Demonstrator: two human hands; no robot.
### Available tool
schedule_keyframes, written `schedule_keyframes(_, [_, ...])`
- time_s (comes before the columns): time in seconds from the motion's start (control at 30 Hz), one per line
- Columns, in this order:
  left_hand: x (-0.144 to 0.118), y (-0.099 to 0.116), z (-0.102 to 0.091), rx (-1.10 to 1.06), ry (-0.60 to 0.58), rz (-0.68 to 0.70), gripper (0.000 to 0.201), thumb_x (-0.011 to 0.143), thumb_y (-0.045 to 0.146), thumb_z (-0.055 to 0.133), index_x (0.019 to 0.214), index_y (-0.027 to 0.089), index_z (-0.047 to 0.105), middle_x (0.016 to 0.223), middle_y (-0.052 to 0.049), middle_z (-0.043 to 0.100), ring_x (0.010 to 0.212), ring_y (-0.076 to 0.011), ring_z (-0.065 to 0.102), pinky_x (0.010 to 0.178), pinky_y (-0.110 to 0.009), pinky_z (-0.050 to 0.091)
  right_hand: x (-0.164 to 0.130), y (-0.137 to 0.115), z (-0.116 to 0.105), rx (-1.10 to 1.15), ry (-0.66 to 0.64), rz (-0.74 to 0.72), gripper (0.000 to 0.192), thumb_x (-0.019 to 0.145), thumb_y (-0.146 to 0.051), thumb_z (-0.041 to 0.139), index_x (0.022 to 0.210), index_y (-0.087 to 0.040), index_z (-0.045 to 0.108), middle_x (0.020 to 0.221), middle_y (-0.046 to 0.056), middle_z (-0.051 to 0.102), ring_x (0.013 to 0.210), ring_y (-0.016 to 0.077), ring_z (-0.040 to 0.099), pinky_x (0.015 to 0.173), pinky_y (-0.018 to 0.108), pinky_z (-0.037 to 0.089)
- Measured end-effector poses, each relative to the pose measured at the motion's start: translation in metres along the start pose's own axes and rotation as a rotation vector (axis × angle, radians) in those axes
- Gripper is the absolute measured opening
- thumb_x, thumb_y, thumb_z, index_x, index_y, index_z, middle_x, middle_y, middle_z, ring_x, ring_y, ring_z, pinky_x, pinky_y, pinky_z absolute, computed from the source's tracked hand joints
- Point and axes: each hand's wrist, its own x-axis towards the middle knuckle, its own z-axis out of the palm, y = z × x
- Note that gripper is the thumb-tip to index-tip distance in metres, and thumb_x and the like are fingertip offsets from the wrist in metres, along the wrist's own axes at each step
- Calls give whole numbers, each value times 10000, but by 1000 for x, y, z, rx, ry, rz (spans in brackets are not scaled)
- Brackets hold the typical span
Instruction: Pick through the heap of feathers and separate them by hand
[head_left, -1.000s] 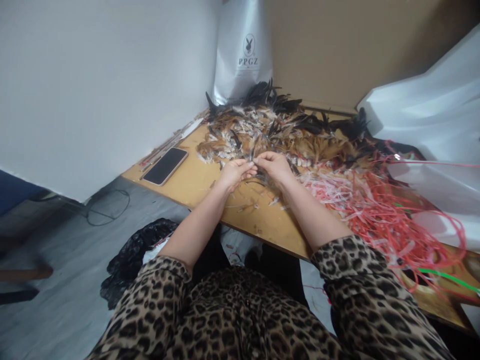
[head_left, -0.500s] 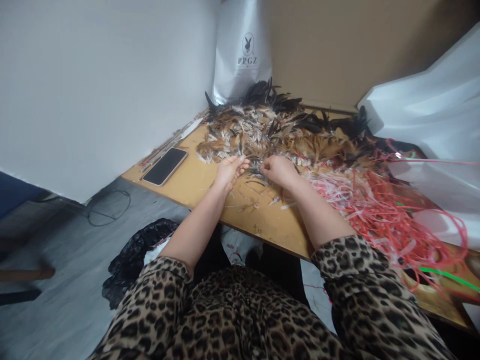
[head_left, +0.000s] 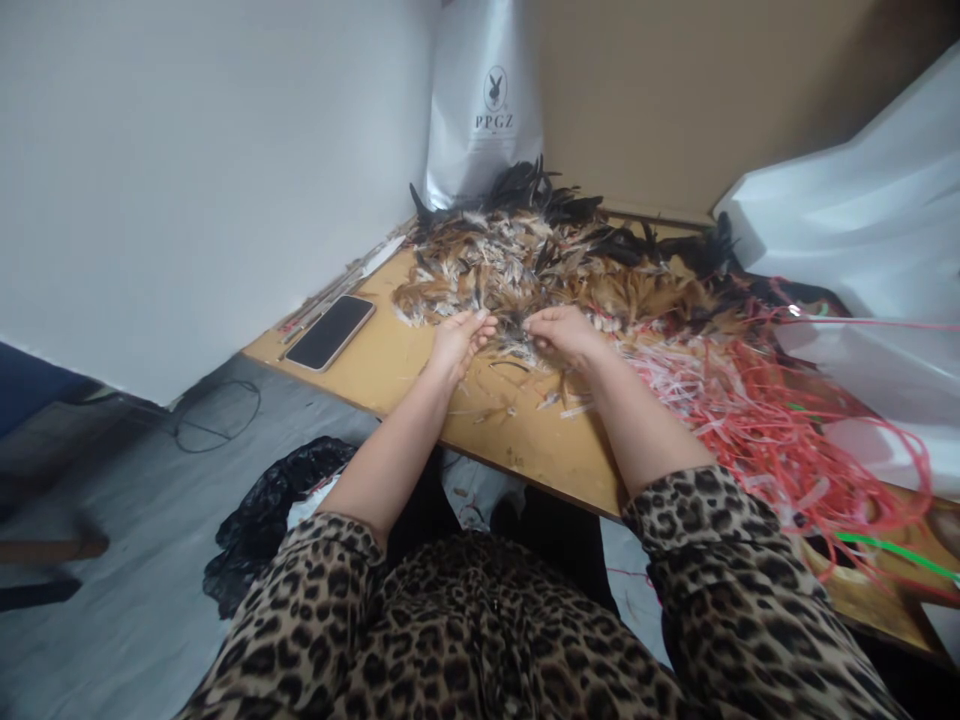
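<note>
The left hand (head_left: 461, 342) and the right hand (head_left: 564, 334) are held apart above the near part of the tabletop (head_left: 409, 375), just in front of a broad heap of feathers (head_left: 637, 290). The fingers of both hands are curled, with the thumbs close to them; whether either grip is fully closed, or clamped on a feather, cannot be told. Brown and pale feathers are massed at the middle of the tabletop, while black ones are gathered along the far side. Small loose scraps (head_left: 511, 411) are scattered on the near side, below the hands. To the left, a dark-screened phone (head_left: 330, 333) is laid flat, well apart from the left hand. To the right, red and pale strips (head_left: 757, 425) are tangled together, with a green strip (head_left: 900, 555) seen at their near edge. A printed silver bag (head_left: 486, 150) is stood upright behind the heap. A crumpled black plastic bag (head_left: 251, 535) is seen on the floor (head_left: 150, 590), near and left.
</note>
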Motion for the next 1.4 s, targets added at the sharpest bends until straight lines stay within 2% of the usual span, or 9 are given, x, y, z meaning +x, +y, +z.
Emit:
schedule_keyframes(0.1, [-2,1,1,9,-3,-35,87,746,188,638,776,106,629,731,-38,677,549,-27,579,495,-115,411,3,2,-2,256,-26,76,138,591,-230,675,655,-127,609,550,8,592,372,43,378,353,180,244])
schedule_keyframes(0.23, [-3,1,3,17,-35,-69,97,736,186,650,775,100,630,754,-50,686,559,-33,595,496,-111,424,4,2,-3,382,-48,101,187,548,-212,718,653,-119,593,549,13,595,364,39,387,333,170,226])
schedule_keyframes(0.47, [-6,-1,4,9,-176,-134,78,737,141,642,789,84,628,801,-70,694,608,-53,630,497,-105,440,0,-5,6,447,-22,71,234,510,-220,746,607,-135,551,426,-51,473,364,38,366,337,157,213])
schedule_keyframes(0.7, [-9,-2,4,-24,-284,-200,47,749,96,616,785,77,641,775,-67,683,605,-52,629,487,-93,449,-6,-10,20,396,-2,21,237,535,-265,747,614,-144,559,464,-30,521,395,42,368,362,171,235])
schedule_keyframes(0.9, [-10,4,3,-121,-227,-254,86,787,67,558,737,89,624,720,-31,647,544,0,564,495,-62,430,-9,-14,12,568,-187,49,340,505,-308,788,735,-135,608,599,-10,581,445,38,385,382,171,244])
schedule_keyframes(1.03, [-13,8,2,-188,-233,-300,178,834,66,476,735,105,619,733,-25,629,539,10,542,493,-54,419,-11,-13,9,636,-267,62,398,496,-280,804,816,-141,613,631,-20,585,468,36,410,411,169,284])
schedule_keyframes(1.13, [-14,9,1,-205,-251,-312,140,821,72,505,740,111,612,721,-16,612,533,15,535,485,-45,414,-12,-14,13,645,-297,44,413,486,-280,811,814,-148,596,622,-25,585,485,45,433,436,175,306])
schedule_keyframes(1.27, [-14,8,2,-180,-284,-314,75,794,75,552,760,103,612,701,-17,616,514,11,541,460,-48,409,-12,-14,19,600,-227,-15,389,469,-324,816,680,-151,539,560,-38,553,468,46,416,433,179,289])
schedule_keyframes(1.4, [-11,4,2,-111,-276,-258,57,787,93,568,799,100,623,767,-48,670,586,-37,612,486,-86,446,-8,-11,18,522,-130,-82,382,500,-378,795,599,-155,501,507,-47,502,448,45,390,423,182,271])
